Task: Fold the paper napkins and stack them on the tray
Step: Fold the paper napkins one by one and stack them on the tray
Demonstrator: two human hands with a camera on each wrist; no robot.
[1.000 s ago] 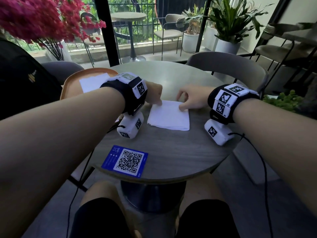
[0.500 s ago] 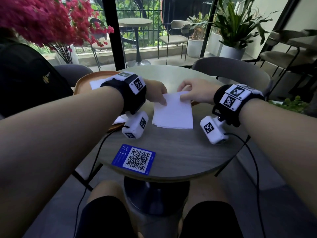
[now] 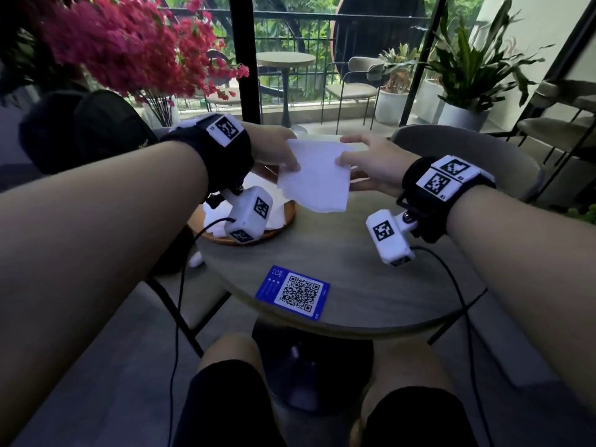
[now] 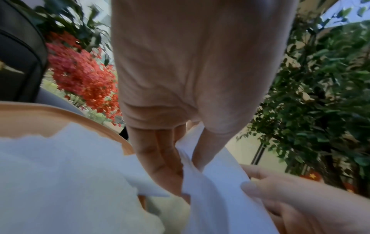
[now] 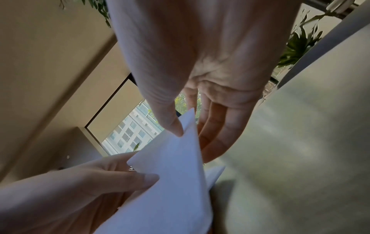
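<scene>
A white folded paper napkin [image 3: 314,174] hangs in the air above the round table, held by both hands. My left hand [image 3: 277,150] pinches its left edge between thumb and fingers [image 4: 160,159]. My right hand [image 3: 364,162] pinches its right edge, thumb on top [image 5: 170,123]. The napkin [image 5: 172,182] tilts down toward me. Below and left sits the wooden tray [image 3: 245,241], with more white napkins [image 4: 60,174] lying in it, partly hidden by my left wrist camera.
A blue QR-code card [image 3: 293,291] lies near the table's front edge [image 3: 354,327]. A grey chair [image 3: 458,146] stands behind the table at right, a dark backpack [image 3: 80,130] at left. Red flowers [image 3: 129,46] rise at back left.
The napkin lay flat on the table with both hands pressing its far corners. Both hands have now lifted it clear of the table, up and toward the tray side.
</scene>
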